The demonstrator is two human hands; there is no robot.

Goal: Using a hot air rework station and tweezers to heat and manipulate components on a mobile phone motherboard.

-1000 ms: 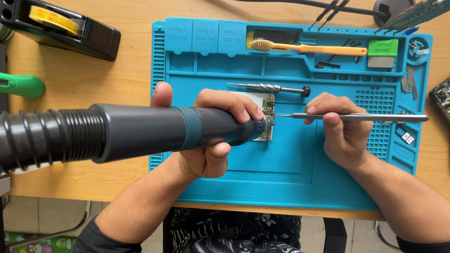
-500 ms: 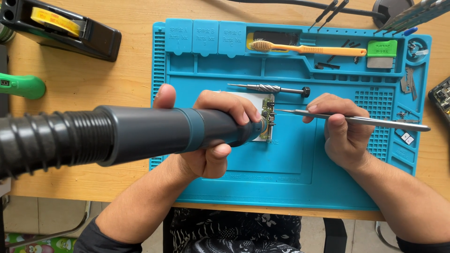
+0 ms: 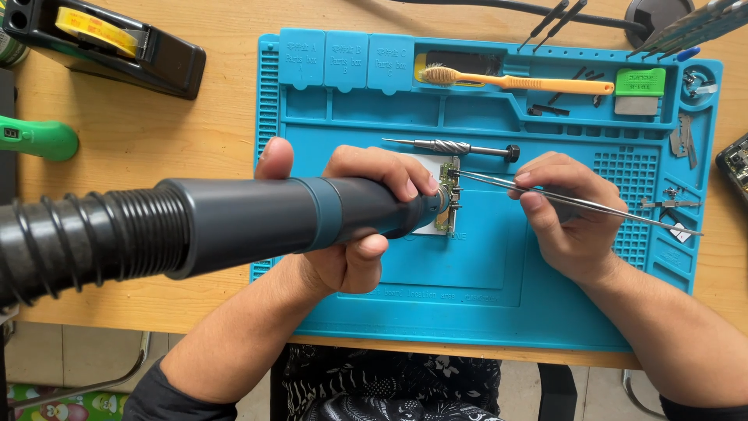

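A wooden table [image 3: 140,125] carries one black tape dispenser [image 3: 109,43] at far left and one blue work mat [image 3: 483,304]. The left hand [image 3: 351,214] wraps one grey hot-air handle [image 3: 257,222], its nozzle at one small circuit board [image 3: 447,195] mid-mat. The right hand [image 3: 565,214] pinches one pair of tweezers [image 3: 576,203], tips touching the board. One screwdriver [image 3: 452,146] and one orange toothbrush [image 3: 518,80] lie behind.

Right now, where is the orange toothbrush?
In the head view, the orange toothbrush lies along the top tray of the blue mat, above the screwdriver, left of the green block.
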